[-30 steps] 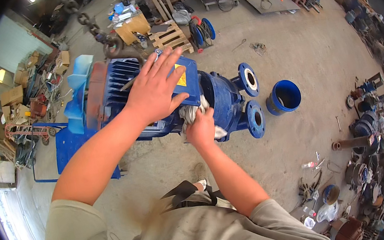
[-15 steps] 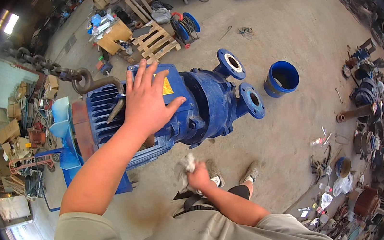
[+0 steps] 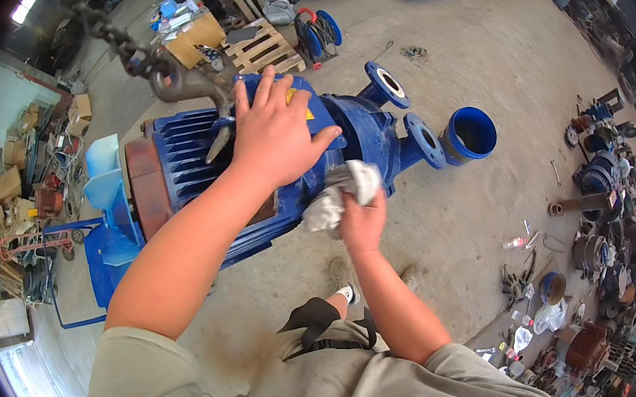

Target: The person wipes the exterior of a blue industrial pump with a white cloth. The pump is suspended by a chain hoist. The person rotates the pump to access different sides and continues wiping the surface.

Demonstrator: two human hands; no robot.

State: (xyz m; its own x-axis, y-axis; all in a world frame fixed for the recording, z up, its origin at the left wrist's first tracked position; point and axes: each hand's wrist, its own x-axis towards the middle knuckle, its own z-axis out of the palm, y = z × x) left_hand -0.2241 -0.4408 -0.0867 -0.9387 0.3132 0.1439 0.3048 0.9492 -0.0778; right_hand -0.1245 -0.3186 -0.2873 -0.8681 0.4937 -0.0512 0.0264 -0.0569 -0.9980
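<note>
A large blue motor with a pump (image 3: 364, 130) on its right end hangs in front of me from a chain hook (image 3: 189, 87). My left hand (image 3: 278, 135) lies open, fingers spread, on the terminal box of the motor (image 3: 195, 152), just right of the hook. In my right hand (image 3: 363, 220) is a crumpled white and grey rag (image 3: 345, 192), held up by the near side of the pump; whether it touches the casing I cannot tell. Two round flanges (image 3: 424, 141) stick out at the pump's right. At the motor's left end are pale blue fan blades (image 3: 106, 174).
A blue bucket (image 3: 472, 132) stands on the floor right of the flanges. Machine parts and tools (image 3: 605, 241) crowd the right side. Farther back are a wooden pallet (image 3: 264, 47) and a blue cable reel (image 3: 318, 31). A red hand truck (image 3: 46, 241) stands left.
My right hand has risen with the rag from beside my waist to the pump's near side. My left hand still rests on the motor. The whole view has shifted slightly.
</note>
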